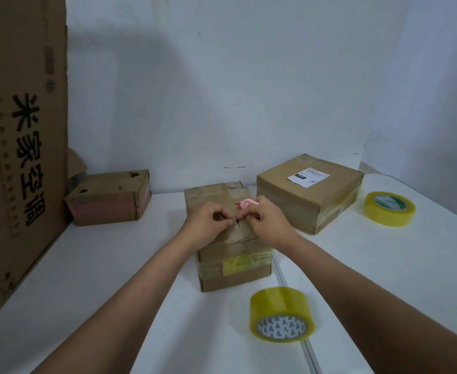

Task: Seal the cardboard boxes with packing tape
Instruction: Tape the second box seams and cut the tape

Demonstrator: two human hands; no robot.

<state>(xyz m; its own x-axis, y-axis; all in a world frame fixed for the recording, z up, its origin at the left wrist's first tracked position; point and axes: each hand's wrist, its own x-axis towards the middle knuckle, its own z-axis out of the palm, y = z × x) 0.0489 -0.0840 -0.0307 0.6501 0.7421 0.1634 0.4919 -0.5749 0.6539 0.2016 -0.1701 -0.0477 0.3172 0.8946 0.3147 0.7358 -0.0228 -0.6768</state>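
A small brown cardboard box (234,263) stands in the middle of the white table, with yellowish tape across its front. Both my hands are on its top. My left hand (208,221) has its fingers curled and pinches at the flap seam. My right hand (266,221) pinches the same spot and holds a small pink tool (246,203) that sticks out above its fingers. A roll of yellow packing tape (281,314) stands on edge in front of the box. A second tape roll (389,208) lies flat at the right.
A larger box (309,195) with a white label sits behind on the right. A small worn box (110,198) sits at the left, next to a tall printed carton (19,130). A white wall stands behind; a table seam (284,279) runs forward.
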